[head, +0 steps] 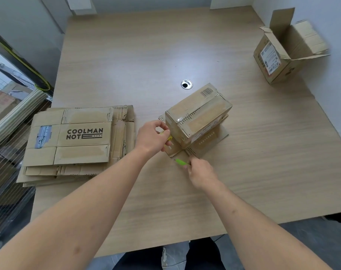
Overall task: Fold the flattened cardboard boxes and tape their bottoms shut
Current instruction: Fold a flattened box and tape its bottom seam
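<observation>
Taped brown box (197,114) upside down mid-table, flaps splayed; flattened boxes (74,141) stacked left.

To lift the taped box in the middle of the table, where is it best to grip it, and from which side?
Probably grip the taped box across its two long side walls, from above. It stands upside down on splayed flaps, so its low edges are blocked; the left hand is at its near-left corner.

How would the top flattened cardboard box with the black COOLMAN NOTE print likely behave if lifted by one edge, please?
The flattened COOLMAN NOTE cardboard box would probably sag along its visible creases rather than stay stiff. It looks thin, so likely light. Its worn, torn edges may tear further.
</observation>
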Motion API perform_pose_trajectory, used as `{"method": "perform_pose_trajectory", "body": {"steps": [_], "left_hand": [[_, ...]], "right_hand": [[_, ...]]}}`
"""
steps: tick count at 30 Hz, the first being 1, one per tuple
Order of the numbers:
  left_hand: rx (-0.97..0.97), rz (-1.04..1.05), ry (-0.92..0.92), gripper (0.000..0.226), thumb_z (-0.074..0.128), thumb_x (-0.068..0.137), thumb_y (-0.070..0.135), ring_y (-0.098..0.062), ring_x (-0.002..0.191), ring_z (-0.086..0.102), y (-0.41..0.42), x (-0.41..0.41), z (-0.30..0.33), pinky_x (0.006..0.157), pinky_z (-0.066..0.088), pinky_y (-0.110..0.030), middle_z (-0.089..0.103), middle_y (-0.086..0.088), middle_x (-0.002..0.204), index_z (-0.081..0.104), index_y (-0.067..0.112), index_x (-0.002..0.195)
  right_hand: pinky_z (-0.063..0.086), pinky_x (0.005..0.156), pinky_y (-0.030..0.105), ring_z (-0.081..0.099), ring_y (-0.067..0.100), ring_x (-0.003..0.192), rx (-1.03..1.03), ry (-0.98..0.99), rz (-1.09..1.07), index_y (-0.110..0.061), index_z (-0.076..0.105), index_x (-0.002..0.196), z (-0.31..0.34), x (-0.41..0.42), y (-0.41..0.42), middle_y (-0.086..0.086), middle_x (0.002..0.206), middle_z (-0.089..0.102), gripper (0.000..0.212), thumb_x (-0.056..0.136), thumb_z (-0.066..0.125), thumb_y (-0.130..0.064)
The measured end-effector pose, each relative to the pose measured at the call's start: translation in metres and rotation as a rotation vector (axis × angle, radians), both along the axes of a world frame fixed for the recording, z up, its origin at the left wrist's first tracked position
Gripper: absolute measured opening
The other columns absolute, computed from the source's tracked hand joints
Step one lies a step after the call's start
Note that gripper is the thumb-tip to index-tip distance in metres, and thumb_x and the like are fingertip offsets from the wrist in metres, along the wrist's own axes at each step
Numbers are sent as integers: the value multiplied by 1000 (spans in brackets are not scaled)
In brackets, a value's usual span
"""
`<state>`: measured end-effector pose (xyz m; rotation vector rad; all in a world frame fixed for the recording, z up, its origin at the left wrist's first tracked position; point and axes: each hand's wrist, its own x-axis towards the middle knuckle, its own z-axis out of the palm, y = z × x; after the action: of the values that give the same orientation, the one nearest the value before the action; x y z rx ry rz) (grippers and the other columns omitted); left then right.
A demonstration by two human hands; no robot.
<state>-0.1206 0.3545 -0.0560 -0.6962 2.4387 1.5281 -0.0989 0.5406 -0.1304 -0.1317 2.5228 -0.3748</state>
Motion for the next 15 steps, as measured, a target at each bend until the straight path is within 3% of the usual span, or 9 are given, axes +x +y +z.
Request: {"method": "perform_pose_trajectory", "body": {"steps": [3,8,13,15], "left_hand": [[-6,-34,3,5,62,97,15,-11,42,61,-2,0,2,35,37,-16,77,-10,72,67,14,96],[-24,-77,-24,5,64,98,21,-16,47,63,-4,-1,1,37,38,-16,77,-6,70,66,16,97],[-50,-96,-36,7,67,99,25,-21,50,65,-4,-4,5,37,37,-15,77,-4,69,66,19,95],[-64,-111,-46,8,68,99,26,-20,49,66,-4,-5,7,37,37,-15,76,-3,68,66,19,95]], "right_hand": [[52,90,39,60,40,112,17,-35,-15,-14,66,114,-16,8,2,16,116,62,31,101,57,-41],[53,91,38,61,36,111,-39,69,-111,-16,69,114,-11,5,1,12,113,62,29,95,67,-38],[47,64,36,59,31,74,-327,531,-241,-16,61,76,34,-9,-11,2,76,56,26,88,64,-39],[47,63,38,55,29,70,-426,769,-220,-16,59,78,50,-18,-19,2,72,55,21,88,62,-35]]}}
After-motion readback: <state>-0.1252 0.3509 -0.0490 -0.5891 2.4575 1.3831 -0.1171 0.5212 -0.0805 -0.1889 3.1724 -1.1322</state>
